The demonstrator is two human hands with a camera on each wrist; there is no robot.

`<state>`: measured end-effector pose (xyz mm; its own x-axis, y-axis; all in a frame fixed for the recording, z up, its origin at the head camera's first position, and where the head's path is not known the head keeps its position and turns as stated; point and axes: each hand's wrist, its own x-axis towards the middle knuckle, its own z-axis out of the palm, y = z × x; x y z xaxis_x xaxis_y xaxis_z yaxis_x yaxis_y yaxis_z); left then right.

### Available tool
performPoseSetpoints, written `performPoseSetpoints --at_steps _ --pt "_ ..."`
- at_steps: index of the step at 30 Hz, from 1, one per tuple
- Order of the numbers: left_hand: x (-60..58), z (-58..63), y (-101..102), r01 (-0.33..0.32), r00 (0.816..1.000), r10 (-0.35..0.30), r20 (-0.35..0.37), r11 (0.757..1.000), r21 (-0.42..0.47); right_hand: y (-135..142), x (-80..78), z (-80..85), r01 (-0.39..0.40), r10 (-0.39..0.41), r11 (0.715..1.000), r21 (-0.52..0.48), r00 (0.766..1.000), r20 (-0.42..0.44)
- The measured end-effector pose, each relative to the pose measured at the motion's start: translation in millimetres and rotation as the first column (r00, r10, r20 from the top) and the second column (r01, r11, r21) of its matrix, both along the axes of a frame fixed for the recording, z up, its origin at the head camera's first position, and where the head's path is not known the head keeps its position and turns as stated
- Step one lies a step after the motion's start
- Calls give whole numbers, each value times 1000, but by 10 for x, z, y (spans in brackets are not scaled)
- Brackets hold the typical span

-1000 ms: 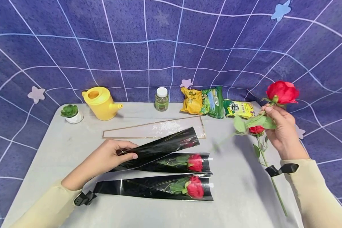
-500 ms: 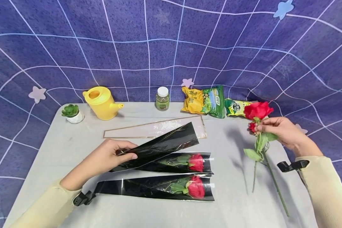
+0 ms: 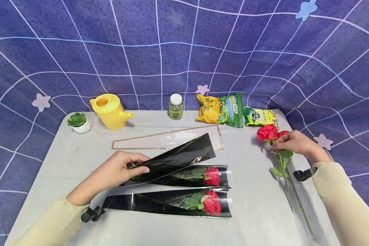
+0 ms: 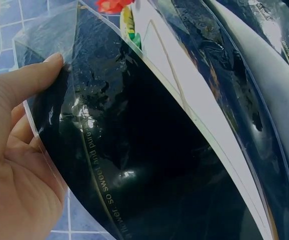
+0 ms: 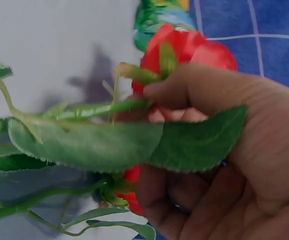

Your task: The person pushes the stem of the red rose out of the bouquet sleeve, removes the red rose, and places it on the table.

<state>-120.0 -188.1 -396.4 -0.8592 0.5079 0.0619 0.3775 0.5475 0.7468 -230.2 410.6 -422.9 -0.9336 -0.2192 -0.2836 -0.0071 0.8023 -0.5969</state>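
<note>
My left hand [image 3: 118, 169] grips the narrow end of a black flower sleeve [image 3: 184, 152], thumb on top. Its wide end points right, raised over a wrapped rose. Gold lettering runs down the sleeve in the left wrist view. At the right, my right hand [image 3: 298, 145] pinches the stem of a red rose [image 3: 267, 132] just under the bloom. The right wrist view shows that rose's green leaf [image 5: 84, 145] across the fingers. A second rose [image 5: 132, 195] lies alongside, its bloom partly hidden by the hand and its long stem [image 3: 302, 212] stretching toward the front.
Two roses in black sleeves, the upper one [image 3: 211, 176] and the lower one [image 3: 211, 203], lie mid-table. Behind them is a flat clear sleeve [image 3: 138, 143]. Along the back stand a potted succulent [image 3: 77, 121], yellow watering can [image 3: 108, 112], small jar [image 3: 176, 107] and several bags [image 3: 232, 109].
My right hand has brought the rose down and to the left, from raised high to close beside the other rose. My left hand and its sleeve have hardly moved.
</note>
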Motion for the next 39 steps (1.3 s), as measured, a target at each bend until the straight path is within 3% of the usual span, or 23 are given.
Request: performPoseSetpoints --at_steps 8,20,26,29,32,34,35,36,39 --pt "-11 -1 24 8 1000 -8 -20 1000 -9 -60 -60 -108 -4 17 980 197 998 -64" --pt "-8 24 25 29 1000 -29 -2 1000 4 -103 -67 -218 -17 21 983 184 1000 -20" --pt "-26 14 30 51 999 -51 -14 999 2 -145 -46 -44 -7 22 951 310 999 -45" --pt "-38 5 43 56 998 -56 -15 998 5 -234 9 123 38 4 942 333 992 -125" --pt "-47 -4 61 63 998 -63 -18 998 11 -448 92 273 14 48 969 247 969 -244" --pt "-53 -11 74 68 997 -68 -21 998 11 -662 167 339 -80 107 992 102 952 -288" --pt "-55 -15 80 70 997 -70 -23 997 10 -784 204 370 -150 148 989 15 945 -291" --pt "-56 -19 85 71 997 -70 -24 997 8 -913 246 400 -223 192 972 -78 939 -285" --pt "-54 -26 101 72 997 -72 -24 997 4 -1303 399 497 -369 305 882 -293 921 -241"
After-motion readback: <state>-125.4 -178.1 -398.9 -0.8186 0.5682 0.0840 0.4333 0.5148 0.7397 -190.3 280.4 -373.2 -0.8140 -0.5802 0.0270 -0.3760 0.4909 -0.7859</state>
